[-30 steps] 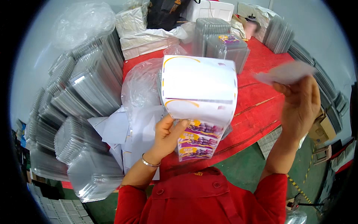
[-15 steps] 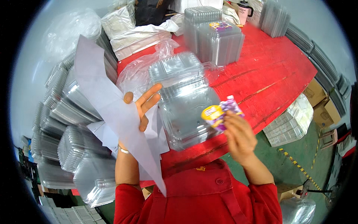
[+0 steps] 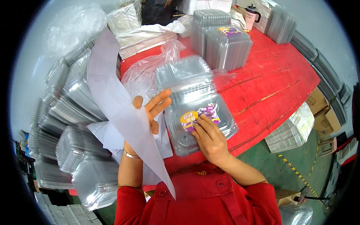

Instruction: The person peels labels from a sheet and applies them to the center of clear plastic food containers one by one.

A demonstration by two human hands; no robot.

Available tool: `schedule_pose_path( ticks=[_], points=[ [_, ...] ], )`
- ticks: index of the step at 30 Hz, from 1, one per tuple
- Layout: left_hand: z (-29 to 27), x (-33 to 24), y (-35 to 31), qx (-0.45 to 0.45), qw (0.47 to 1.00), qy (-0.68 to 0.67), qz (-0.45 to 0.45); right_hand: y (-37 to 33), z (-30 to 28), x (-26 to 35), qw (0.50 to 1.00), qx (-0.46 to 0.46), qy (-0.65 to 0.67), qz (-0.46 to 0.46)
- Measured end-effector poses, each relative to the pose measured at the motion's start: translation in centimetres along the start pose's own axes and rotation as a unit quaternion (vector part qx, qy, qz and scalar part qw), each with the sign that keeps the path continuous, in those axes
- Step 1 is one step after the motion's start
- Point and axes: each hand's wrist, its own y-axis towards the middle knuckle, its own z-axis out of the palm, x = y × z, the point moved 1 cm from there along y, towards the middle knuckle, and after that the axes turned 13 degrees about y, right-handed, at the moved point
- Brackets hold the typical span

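My left hand (image 3: 156, 105) grips a large white paper sheet (image 3: 112, 93), thumb on one side and fingers spread on the other. The sheet stands upright and slants across my left forearm. Under my right hand (image 3: 212, 140), a yellow and purple sticker label (image 3: 189, 118) with pictured grapes lies at the top of a clear plastic clamshell box (image 3: 178, 139). My right fingertips press together on the label's lower middle and cover part of it. The box is open, with its ridged half (image 3: 183, 71) farther from me on the red table (image 3: 270, 78).
Behind the box stands a tall stack of clear boxes (image 3: 228, 48) with a similar label on top. Crumpled clear film (image 3: 140, 73) lies left of the box. Nested clear containers (image 3: 75, 93) crowd the left side. A pink tumbler (image 3: 250, 18) stands at the far edge.
My right hand has moved left with the label, from above the table's front edge onto the clear box. The left hand still holds the sheet; the whole view has shifted slightly.
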Motion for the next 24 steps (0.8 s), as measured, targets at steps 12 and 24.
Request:
schedule_pose_path(
  ticks=[12, 24],
  points=[
    [0.0, 0.4, -0.07, -0.037, 0.997, 0.055, 0.025, 0.36, -0.05, 0.1, 0.999, 0.009, -0.017, 0.046],
    [0.7, 0.66, -0.33, -0.081, 0.993, 0.082, 0.03, 0.61, -0.27, 0.37, 0.996, 0.062, -0.026, 0.064]
  ],
)
